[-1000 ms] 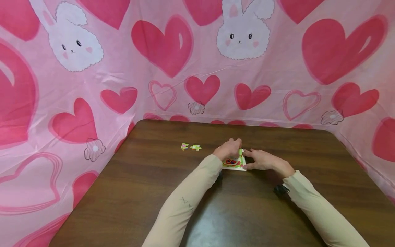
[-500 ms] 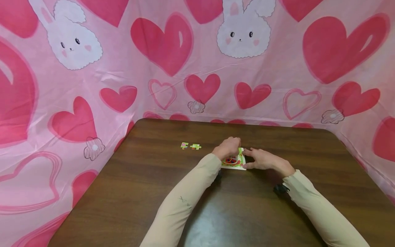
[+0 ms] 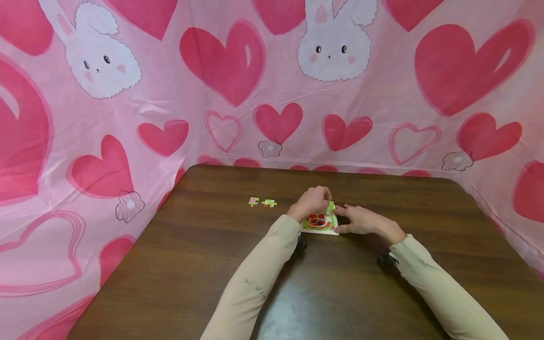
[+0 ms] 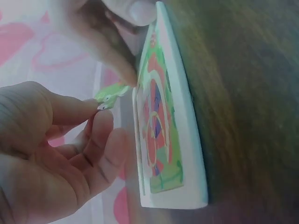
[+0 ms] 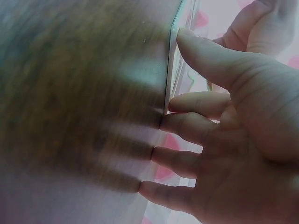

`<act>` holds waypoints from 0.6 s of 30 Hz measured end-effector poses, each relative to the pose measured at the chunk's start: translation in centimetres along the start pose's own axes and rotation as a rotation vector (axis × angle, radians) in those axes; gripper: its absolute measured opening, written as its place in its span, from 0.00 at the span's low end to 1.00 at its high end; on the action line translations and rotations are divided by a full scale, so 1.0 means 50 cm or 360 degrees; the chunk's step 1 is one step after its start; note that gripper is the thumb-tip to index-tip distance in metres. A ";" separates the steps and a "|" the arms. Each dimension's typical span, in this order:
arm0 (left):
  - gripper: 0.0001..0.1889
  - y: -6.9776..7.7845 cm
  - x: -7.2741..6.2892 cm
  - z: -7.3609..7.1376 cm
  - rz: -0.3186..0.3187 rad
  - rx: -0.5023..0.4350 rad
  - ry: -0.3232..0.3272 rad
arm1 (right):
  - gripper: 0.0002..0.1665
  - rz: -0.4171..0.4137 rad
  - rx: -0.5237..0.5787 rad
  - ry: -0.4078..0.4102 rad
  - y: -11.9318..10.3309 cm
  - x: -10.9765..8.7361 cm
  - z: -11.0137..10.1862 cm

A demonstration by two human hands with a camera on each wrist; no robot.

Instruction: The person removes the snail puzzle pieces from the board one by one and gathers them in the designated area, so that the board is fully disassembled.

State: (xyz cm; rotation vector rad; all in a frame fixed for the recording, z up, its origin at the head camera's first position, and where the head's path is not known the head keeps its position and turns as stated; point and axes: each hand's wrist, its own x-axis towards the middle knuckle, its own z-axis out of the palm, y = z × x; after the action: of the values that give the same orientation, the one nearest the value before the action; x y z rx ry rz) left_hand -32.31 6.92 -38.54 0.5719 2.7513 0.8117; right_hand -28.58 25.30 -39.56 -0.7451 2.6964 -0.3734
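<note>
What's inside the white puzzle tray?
A red, blue and green picture shows inside the tray. In the head view, the left hand covers the far-left corner, hiding what's there.

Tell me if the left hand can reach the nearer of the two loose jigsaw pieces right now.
Probably yes: nothing shows between the left hand and the nearer loose jigsaw piece. It pinches another piece, though, so it would likely need to release that first.
</note>
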 end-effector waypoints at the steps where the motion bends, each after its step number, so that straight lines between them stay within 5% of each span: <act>1: 0.08 -0.004 -0.001 -0.002 -0.0007 -0.0032 0.0006 | 0.42 0.0004 -0.0004 0.0000 -0.001 0.000 0.000; 18: 0.08 -0.069 -0.021 -0.035 -0.0083 -0.0440 0.0117 | 0.43 0.0039 -0.0030 -0.0010 -0.001 0.003 0.002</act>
State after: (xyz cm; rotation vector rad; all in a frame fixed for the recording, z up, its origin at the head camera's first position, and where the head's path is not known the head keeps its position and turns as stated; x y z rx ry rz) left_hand -32.94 2.98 -38.91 0.4216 2.6389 1.1956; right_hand -28.64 25.16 -39.68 -0.7169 2.7044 -0.3398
